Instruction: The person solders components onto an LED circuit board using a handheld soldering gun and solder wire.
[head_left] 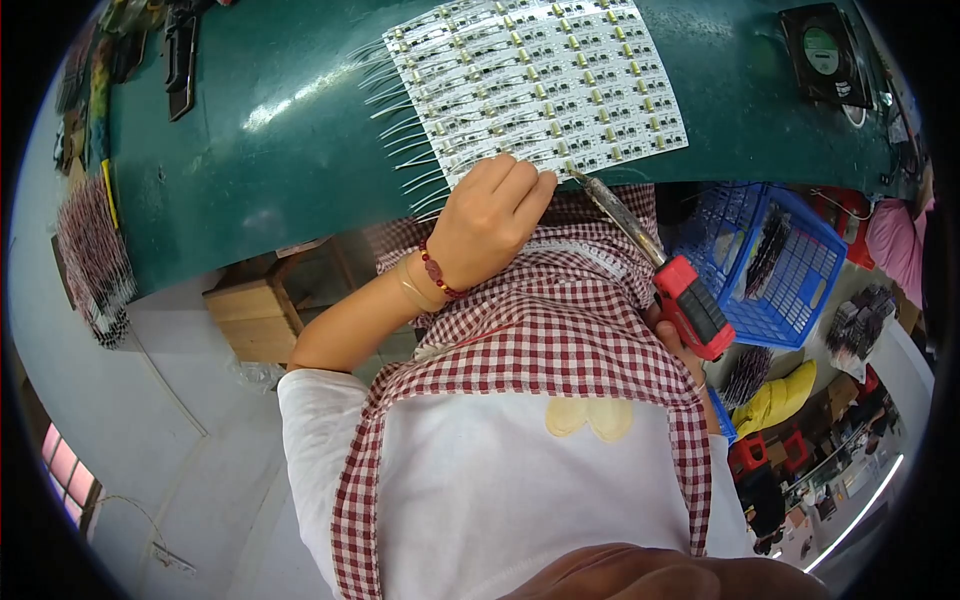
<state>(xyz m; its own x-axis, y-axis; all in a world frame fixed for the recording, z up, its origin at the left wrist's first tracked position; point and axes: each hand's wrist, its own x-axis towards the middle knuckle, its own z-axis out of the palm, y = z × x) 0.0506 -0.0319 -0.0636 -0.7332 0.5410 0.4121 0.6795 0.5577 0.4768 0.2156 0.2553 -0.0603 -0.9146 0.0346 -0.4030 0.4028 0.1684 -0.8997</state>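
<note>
Near edge of the tabletop (270, 190): left hand (500, 212) overlies circuit panel (540, 90), finger closure indeterminable; right hand (682, 350) clamps fingers around soldering iron (692, 305).

A green counter (270, 190) runs across the top, its surface catching a streak of glare. A long black object (180, 62) lies at its upper left; a bundle of thin reddish and pale strands (95, 250) hangs at its left edge. Toward the right end sits a black item with a round, pale green face (822, 52). Below the counter, a wooden box (252, 318) stands left, near crumpled clear plastic (258, 376). On the right are a blue crate (818, 290), pink cloth (893, 245) and a yellow bundle (778, 398).
</note>
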